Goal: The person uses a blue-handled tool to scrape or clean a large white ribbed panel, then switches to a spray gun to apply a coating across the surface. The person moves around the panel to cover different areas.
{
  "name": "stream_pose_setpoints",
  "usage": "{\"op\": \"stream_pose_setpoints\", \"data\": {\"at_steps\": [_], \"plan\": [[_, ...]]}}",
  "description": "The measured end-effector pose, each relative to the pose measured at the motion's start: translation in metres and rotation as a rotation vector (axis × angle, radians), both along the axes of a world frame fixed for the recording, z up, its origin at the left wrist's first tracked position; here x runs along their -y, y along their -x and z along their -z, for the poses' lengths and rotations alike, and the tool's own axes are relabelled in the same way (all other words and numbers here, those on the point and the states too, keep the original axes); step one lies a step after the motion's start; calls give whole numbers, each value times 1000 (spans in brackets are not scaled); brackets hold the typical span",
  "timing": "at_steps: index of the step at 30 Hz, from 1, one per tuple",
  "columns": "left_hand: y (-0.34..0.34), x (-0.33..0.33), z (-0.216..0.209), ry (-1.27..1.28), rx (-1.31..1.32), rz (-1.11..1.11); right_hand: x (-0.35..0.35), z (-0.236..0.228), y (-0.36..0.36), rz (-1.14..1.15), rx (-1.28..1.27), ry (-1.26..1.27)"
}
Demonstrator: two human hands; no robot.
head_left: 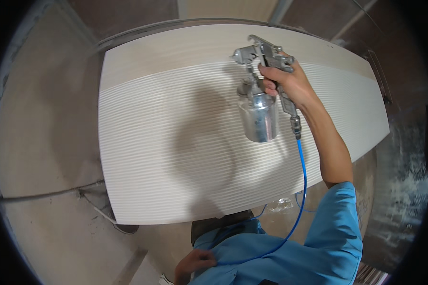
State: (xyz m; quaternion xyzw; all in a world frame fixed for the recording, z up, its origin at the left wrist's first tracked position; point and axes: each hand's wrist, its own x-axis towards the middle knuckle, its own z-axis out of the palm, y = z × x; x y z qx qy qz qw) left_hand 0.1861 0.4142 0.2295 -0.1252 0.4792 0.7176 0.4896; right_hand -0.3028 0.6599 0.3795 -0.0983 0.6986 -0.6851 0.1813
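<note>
My right hand (290,80) grips the handle of a metal spray gun (264,54) held over the far right part of a large white ribbed panel (176,142). A shiny metal cup (258,116) hangs under the gun. A blue air hose (302,190) runs from the gun's handle down across my blue shirt. My left hand (195,263) rests low against my body at the bottom of the view, fingers curled near the hose; I cannot tell whether it grips the hose. The far strip of the panel (199,42) looks slightly more beige than the rest.
The panel lies flat above a dusty beige floor (47,142). A cable or seam (47,194) runs along the floor at the left. Dark walls (404,71) stand to the right and behind, with stained floor at the right.
</note>
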Motion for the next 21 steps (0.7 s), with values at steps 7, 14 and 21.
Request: {"op": "stream_pose_setpoints", "data": {"at_steps": [7, 14, 21], "plan": [[-7, -113, -37, 34, -11, -90, -19, -13, -1, -202, 23, 125], [6, -257, -23, 10, 59, -109, -124, 4, 27, -270, 40, 275], [68, -363, -38, -29, -28, 8, -321, -12, 68, -14, -68, -54]]}}
